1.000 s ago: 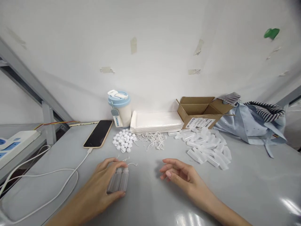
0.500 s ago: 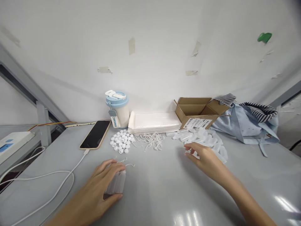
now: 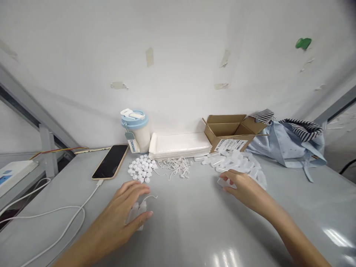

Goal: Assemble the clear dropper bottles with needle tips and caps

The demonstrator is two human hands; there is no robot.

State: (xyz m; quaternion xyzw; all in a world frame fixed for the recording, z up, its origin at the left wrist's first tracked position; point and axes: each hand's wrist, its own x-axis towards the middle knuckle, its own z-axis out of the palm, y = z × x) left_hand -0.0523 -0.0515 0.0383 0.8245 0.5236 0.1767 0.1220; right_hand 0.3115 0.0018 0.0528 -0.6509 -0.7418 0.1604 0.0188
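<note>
My left hand [image 3: 124, 209] lies over two small clear plastic bottles [image 3: 136, 213] on the grey table, fingers curled round them, thumb against their near end. A thin white string [image 3: 148, 196] trails from their tops. My right hand [image 3: 241, 185] rests at the near edge of a pile of clear plastic bottles [image 3: 239, 163], its fingers pinched on one bottle [image 3: 224, 182]. Between the hands, farther back, lie a heap of small white caps [image 3: 141, 168] and a tangle of white strings [image 3: 176, 167].
A phone [image 3: 110, 161] on a white cable [image 3: 55, 215] lies at the left. Along the wall stand a blue-lidded cup [image 3: 135, 129], a stack of white sheets [image 3: 179, 144], an open cardboard box [image 3: 230, 131] and a bundle of blue and striped cloth [image 3: 289, 141].
My right hand moved from the table's middle to the right, onto the pile of clear bottles, and closed on one. My left hand stayed over the two bottles.
</note>
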